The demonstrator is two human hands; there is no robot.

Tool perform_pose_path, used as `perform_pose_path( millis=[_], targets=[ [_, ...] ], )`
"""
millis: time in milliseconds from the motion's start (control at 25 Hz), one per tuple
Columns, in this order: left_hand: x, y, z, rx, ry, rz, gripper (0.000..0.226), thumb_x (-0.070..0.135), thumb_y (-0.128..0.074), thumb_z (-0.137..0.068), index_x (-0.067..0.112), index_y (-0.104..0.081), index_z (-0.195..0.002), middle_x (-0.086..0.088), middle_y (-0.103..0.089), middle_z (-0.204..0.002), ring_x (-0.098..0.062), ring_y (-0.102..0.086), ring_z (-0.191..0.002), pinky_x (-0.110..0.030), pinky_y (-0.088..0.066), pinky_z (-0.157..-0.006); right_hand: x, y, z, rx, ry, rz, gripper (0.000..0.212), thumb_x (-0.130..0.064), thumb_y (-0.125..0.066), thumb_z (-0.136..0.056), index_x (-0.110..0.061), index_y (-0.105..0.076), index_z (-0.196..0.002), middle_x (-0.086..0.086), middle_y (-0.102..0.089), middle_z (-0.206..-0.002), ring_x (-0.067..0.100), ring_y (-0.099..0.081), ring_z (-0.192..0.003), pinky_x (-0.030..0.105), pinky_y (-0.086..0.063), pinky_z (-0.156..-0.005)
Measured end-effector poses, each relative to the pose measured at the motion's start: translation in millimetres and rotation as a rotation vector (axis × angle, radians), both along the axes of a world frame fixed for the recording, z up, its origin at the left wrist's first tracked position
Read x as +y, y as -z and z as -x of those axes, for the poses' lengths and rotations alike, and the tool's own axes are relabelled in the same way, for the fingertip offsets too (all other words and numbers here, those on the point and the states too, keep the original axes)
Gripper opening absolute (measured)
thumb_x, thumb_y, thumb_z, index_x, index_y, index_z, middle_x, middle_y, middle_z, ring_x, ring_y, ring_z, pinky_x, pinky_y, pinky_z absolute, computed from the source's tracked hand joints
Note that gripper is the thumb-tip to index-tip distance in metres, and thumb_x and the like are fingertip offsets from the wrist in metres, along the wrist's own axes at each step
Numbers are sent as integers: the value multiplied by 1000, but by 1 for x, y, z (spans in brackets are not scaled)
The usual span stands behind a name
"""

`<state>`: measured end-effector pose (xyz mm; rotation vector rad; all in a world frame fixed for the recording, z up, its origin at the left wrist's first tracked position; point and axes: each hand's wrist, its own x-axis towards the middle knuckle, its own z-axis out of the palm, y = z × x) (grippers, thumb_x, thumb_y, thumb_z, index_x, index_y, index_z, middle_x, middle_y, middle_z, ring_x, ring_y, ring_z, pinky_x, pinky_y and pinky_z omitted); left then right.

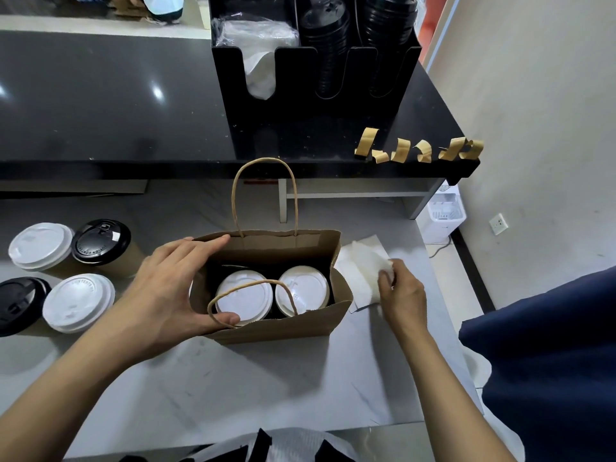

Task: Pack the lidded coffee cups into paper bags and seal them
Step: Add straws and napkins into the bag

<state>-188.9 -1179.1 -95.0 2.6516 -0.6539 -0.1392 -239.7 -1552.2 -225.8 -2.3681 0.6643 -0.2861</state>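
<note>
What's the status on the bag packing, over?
Left hand grips open paper bag; right hand pinches napkin. Two white-lidded cups inside, unsealed. Four cups wait left. Nothing blocking.

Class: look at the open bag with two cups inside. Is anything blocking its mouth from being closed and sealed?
Yes. The left hand spreads the paper bag open, thumb on the near rim, and the near handle droops over the two white-lidded cups.
</note>
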Motion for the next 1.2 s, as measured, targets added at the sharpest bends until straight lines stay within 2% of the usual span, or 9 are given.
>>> perform_pose_path(
  millis=[80, 160, 360, 480, 640, 760, 880, 1080, 1200],
  targets=[
    [0, -1, 0, 0, -1, 0, 113, 84, -60, -56, 38, -34, -155, 11, -52, -143, -23, -36, -141, -50, -38, -111, -9, -5, -7, -74, -14, 172, 47, -10, -50, -100, -24, -44, -144, 14, -62, -85, 40, -56, -73, 43, -46, -63],
    [-1, -1, 1, 2, -3, 0, 113, 84, -60, -55, 38, -34, -155, 11, -52, -143, -23, -35, -141, -50, -38, -111, -18, -9, -13, -193, -49, 414, 68, 5, -51, -94, -28, -34, -152, 13, -57, -81, 37, -51, -61, 44, -46, -56],
    [-2, -3, 2, -3, -5, 9, 111, 83, -60, -55, 37, -37, -153, 11, -52, -142, -24, -36, -140, -49, -37, -111, -17, -3, -17, -319, -302, 759, 69, 18, -61, -77, -9, -53, -140, 13, -60, -79, 35, -53, -64, 43, -46, -67],
    [-2, -2, 1, 4, -4, 2, 110, 84, -61, -55, 37, -37, -153, 11, -51, -143, -25, -37, -140, -50, -37, -111, -4, 18, -8, -171, -545, 778, 62, 12, -72, -68, -11, -61, -124, 8, -63, -83, 32, -58, -71, 40, -45, -71],
    [-2, -1, 1, -3, -3, 3, 110, 83, -61, -56, 37, -38, -153, 12, -51, -143, -25, -37, -139, -51, -38, -110, -14, 30, -9, -127, -563, 732, 36, 10, -79, -64, -11, -67, -92, 7, -62, -89, 31, -58, -75, 38, -46, -70],
    [-2, -1, 0, 1, -4, -5, 111, 83, -60, -56, 37, -37, -154, 11, -51, -144, -26, -36, -140, -51, -38, -110, -17, 33, -2, -115, -624, 696, 38, -5, -82, -68, -9, -72, -105, 7, -70, -109, 31, -66, -94, 39, -53, -83],
    [-2, 0, 0, 0, -5, 7, 110, 83, -61, -55, 38, -38, -153, 11, -52, -142, -25, -38, -139, -50, -38, -110, -21, 35, 8, -44, -664, 661, 59, -26, -79, -69, -11, -67, -125, 2, -67, -128, 23, -62, -111, 38, -42, -95],
    [-2, 0, -1, 13, 2, 1, 110, 84, -61, -56, 38, -37, -153, 12, -50, -143, -25, -36, -140, -52, -39, -110, -23, 42, 9, -149, -625, 674, 17, -16, -80, -78, -13, -74, -94, 1, -72, -93, 27, -67, -80, 35, -40, -78],
    [-1, 0, -2, 11, 7, 7, 109, 84, -61, -57, 38, -37, -153, 13, -51, -142, -24, -36, -140, -52, -39, -111, -24, 44, 10, -113, -586, 619, 26, -6, -84, -76, -12, -74, -99, 2, -69, -89, 28, -64, -78, 36, -41, -77]
  ],
)
